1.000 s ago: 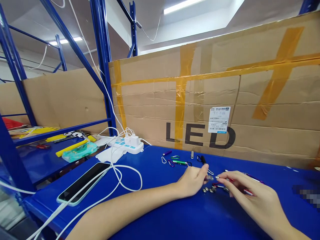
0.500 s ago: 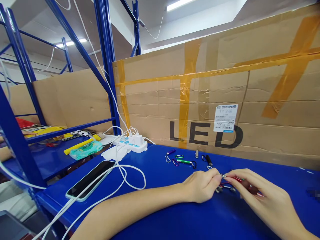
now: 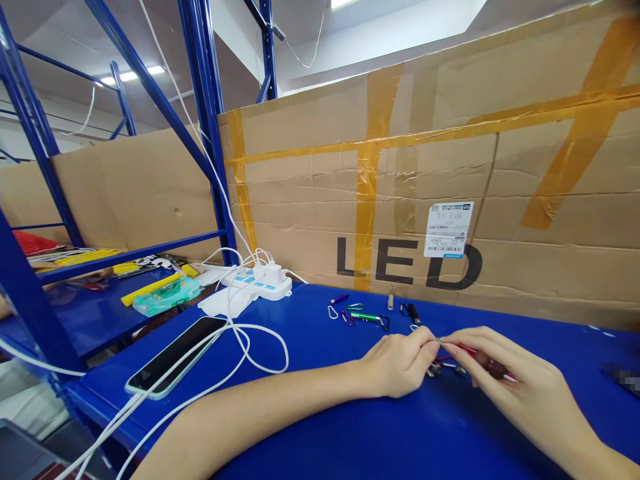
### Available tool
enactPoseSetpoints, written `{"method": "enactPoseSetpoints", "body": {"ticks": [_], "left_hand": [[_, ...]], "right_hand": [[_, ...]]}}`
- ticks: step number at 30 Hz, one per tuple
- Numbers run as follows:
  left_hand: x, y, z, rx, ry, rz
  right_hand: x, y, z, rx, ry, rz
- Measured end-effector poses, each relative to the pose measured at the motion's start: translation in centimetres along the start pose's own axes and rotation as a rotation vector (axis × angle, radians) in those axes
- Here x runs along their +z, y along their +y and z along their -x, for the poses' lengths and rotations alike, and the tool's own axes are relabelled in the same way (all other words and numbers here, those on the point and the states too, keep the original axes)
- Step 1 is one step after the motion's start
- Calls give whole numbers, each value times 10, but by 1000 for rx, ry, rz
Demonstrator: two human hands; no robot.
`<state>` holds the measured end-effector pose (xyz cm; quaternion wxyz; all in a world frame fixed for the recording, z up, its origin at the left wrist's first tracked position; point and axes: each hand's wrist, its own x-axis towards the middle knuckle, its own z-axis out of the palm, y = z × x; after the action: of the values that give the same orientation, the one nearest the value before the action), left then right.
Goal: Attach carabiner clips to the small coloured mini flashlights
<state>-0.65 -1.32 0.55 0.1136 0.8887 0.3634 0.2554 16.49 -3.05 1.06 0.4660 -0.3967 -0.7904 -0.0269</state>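
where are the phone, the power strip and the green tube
phone (image 3: 175,350): head view, on its dark screen
power strip (image 3: 283,292): head view, on its white casing, right end
green tube (image 3: 365,318): head view, mid-body

The tabletop (image 3: 320,427) is deep, glossy blue, like the metal uprights (image 3: 203,87). Brown cardboard (image 3: 300,220) carries orange-yellow tape stripes (image 3: 367,187) and black letters (image 3: 397,261) reading LED; its label (image 3: 449,230) is white with black print and a blue strip at the bottom. The small tubes are green (image 3: 365,317), purple (image 3: 340,299), black (image 3: 413,313) and grey (image 3: 390,302). A small silvery piece (image 3: 439,341) and a red item (image 3: 467,349) show at the fingers. The phone (image 3: 175,357) has a black screen and pale mint edge; the cables (image 3: 287,357) are white, the power strip (image 3: 277,291) white with light-blue patches, the roll (image 3: 153,289) yellow, the plastic bag (image 3: 167,297) teal.
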Motion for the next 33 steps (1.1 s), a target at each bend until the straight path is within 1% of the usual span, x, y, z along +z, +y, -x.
{"method": "enactPoseSetpoints", "body": {"ticks": [7,13,17,22,26,30,33], "left_hand": [[2,-1,-1,40,36,-18],[2,-1,-2,62,53,-30],[1,-1,-2,85,62,8],[2,-3,-3,90,43,56],[5,-5,-3,103,52,66],[6,-7,-3,119,65,98],[6,-7,-3,118,76,123]], "right_hand": [[-3,-5,-3,-104,2,22],[-7,-4,-6,-141,-36,5],[-10,-1,-7,-171,-61,13],[-9,2,-8,-212,-41,32],[-9,3,-8,-259,-24,64],[-10,3,-7,-257,-49,83],[-11,3,-6,-290,-46,99]]}}
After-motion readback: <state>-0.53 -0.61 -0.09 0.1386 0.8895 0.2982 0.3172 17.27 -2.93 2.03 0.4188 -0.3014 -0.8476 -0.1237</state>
